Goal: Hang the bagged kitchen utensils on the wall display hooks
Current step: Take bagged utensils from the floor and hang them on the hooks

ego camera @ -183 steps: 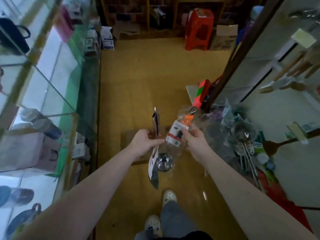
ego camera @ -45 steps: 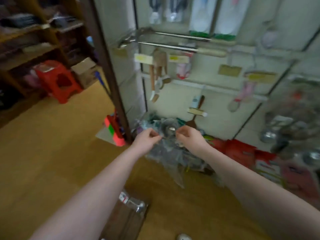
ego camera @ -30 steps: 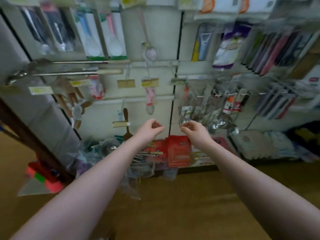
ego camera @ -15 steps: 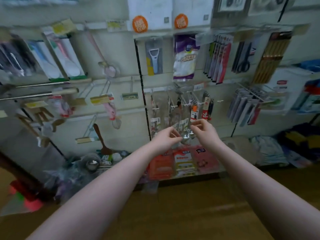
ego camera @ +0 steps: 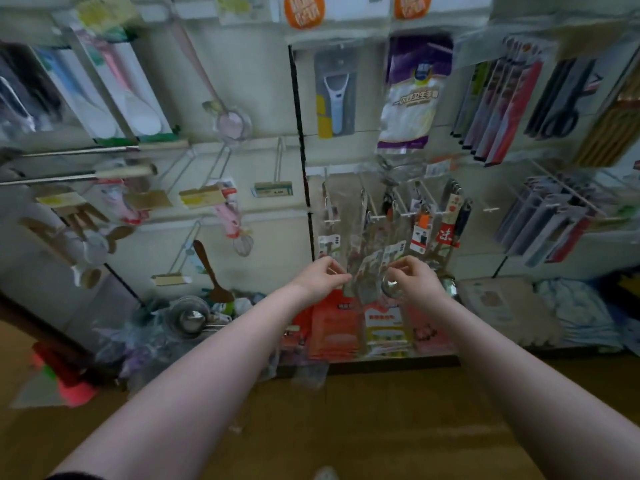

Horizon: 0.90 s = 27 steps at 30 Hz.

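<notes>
Below the hooks, left hand and right hand pinch the bagged utensils. Film likely slippery, bottom-heavy; grip near the top.

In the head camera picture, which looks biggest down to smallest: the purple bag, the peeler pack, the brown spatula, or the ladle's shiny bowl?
Largest to smallest:
1. purple bag
2. peeler pack
3. brown spatula, thinner than the pack
4. ladle bowl, smallest though it is nearest the camera
</notes>
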Motion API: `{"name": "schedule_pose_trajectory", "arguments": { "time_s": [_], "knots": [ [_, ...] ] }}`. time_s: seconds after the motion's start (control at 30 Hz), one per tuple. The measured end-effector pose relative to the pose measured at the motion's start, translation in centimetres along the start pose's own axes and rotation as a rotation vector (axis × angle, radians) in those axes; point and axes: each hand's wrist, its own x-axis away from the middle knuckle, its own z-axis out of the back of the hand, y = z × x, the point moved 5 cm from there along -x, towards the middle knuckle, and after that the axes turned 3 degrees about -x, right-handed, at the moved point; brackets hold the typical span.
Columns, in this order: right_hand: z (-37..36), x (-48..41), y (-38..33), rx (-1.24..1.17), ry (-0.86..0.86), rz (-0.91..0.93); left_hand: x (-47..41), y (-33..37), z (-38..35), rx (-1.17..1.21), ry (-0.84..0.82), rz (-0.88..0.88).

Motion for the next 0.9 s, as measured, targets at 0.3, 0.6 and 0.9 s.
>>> {"name": "schedule_pose_trajectory", "arguments": {
  "time_s": [0.3, 0.6, 0.9],
  "knots": [
    [-0.9, -8.4, -0.6, 0.162, 0.041, -0.054, -9.9, -2.4, 3.6, 0.045, -0.035, 0.052],
    [-2.8, -15.9, 2.6, 0.178, -0.007, -0.158, -16.1, -6.4, 3.3, 0.088, -0.053, 0.172],
    [-3.6, -23.2, 4.7, 0.134, -0.027, -0.095, -22.6, -9.3, 3.0, -0.04, 0.09, 0.304]
  ]
}}
